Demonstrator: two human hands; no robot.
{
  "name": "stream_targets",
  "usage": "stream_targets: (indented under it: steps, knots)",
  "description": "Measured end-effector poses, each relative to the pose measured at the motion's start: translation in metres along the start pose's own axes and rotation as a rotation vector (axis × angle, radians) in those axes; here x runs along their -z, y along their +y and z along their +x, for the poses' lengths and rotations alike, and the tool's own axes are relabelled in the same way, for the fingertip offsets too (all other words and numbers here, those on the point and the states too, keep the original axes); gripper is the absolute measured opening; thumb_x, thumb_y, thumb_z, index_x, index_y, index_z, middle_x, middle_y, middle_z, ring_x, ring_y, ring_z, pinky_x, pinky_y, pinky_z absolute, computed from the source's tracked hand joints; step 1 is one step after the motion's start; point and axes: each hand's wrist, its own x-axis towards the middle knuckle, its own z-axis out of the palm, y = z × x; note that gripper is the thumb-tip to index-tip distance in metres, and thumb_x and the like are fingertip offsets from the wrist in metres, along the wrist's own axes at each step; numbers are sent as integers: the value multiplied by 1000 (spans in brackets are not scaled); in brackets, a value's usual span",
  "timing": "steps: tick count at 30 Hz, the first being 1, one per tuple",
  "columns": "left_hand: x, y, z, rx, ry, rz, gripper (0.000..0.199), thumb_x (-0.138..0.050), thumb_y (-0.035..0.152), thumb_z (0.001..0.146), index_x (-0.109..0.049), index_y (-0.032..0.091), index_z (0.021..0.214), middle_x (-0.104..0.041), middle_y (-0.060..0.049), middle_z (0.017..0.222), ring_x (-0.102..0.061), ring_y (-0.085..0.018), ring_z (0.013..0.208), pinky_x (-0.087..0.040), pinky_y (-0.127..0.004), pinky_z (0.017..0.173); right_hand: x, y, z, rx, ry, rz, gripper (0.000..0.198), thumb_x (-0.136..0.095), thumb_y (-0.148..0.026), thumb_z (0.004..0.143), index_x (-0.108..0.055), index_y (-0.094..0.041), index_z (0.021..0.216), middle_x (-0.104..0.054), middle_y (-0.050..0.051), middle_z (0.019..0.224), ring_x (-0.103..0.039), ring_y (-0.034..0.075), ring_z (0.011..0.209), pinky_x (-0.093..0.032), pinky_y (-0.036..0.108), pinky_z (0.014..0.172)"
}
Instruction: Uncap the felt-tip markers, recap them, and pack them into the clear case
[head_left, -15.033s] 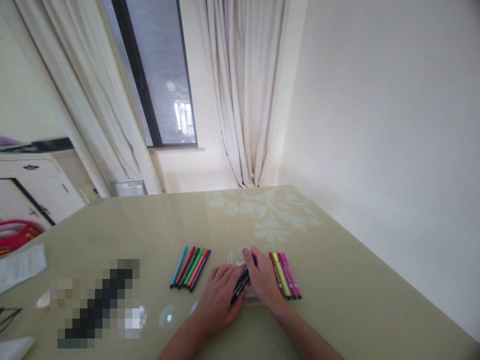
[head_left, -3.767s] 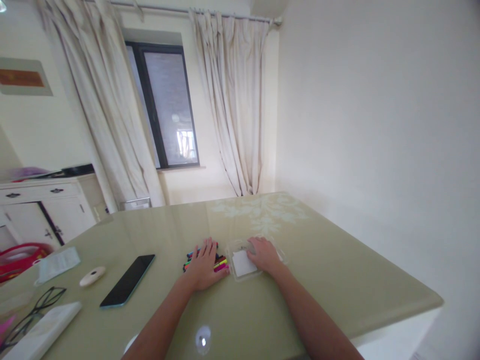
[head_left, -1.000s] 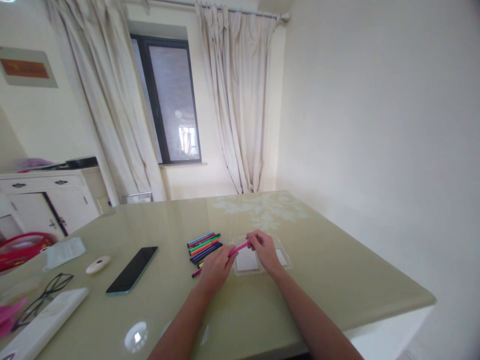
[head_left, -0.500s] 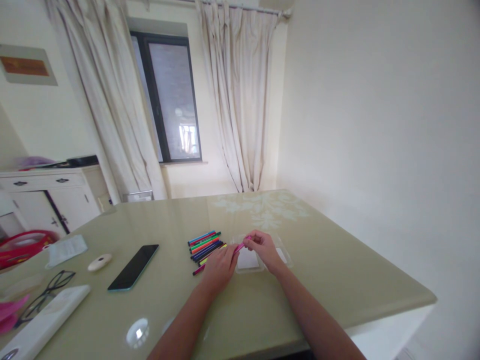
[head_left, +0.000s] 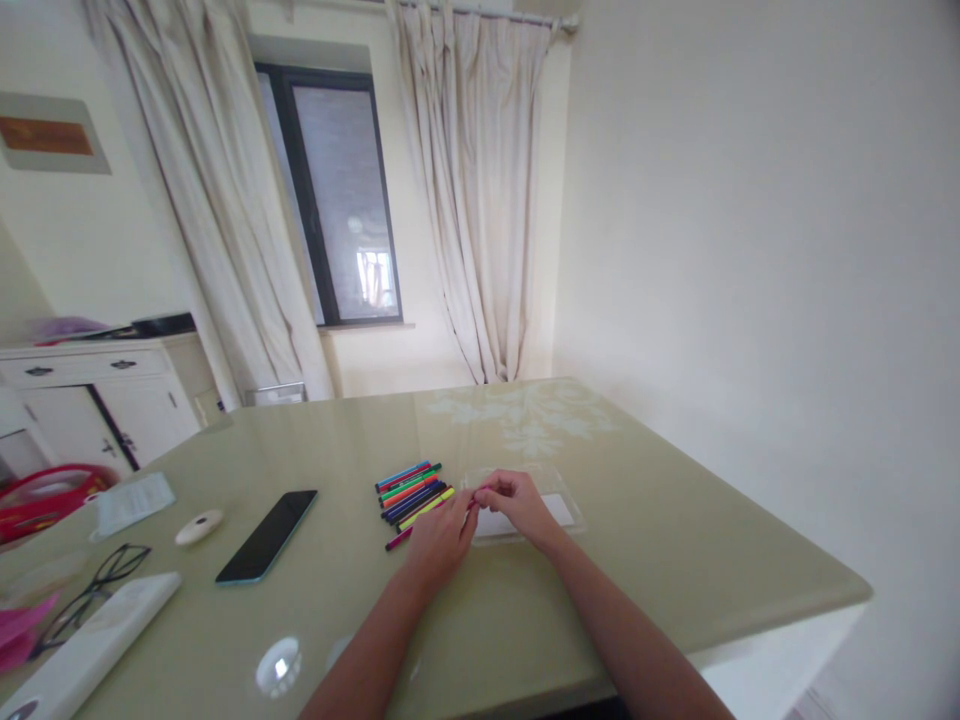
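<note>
My left hand (head_left: 442,532) is closed around a pink marker (head_left: 478,494), of which only a short piece shows between my fingers. Pinched against its far end is my right hand (head_left: 519,502), with the fingertips of both hands almost touching. Several felt-tip markers (head_left: 411,490) in blue, green, orange, navy and yellow lie side by side just left of my left hand. A dark magenta marker (head_left: 397,540) runs partly beneath that hand. Under my right hand sits a clear plastic case (head_left: 574,500) with a white card (head_left: 556,508) in it.
To the left lie a black phone (head_left: 268,537), a white oval object (head_left: 199,527), eyeglasses (head_left: 97,590) and a long white case (head_left: 101,640). Farther off is a pale packet (head_left: 135,502). The table's right edge runs near the wall.
My right hand has moved left along the pink marker, up to my left hand. Less of the marker now shows, and more of the white card is uncovered on the right.
</note>
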Motion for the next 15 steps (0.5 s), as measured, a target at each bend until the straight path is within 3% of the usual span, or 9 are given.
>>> stream_targets:
  steps: [15]
  knots:
    - [7, 2, 2, 45, -65, -37, 27, -38, 32, 106, -64, 25, 107, -77, -4, 92, -73, -20, 81, -44, -27, 62, 1, 0, 0, 21, 2, -34, 32, -77, -50, 80, -73, -18, 76, -68, -1, 66, -58, 13, 60, -47, 25, 60]
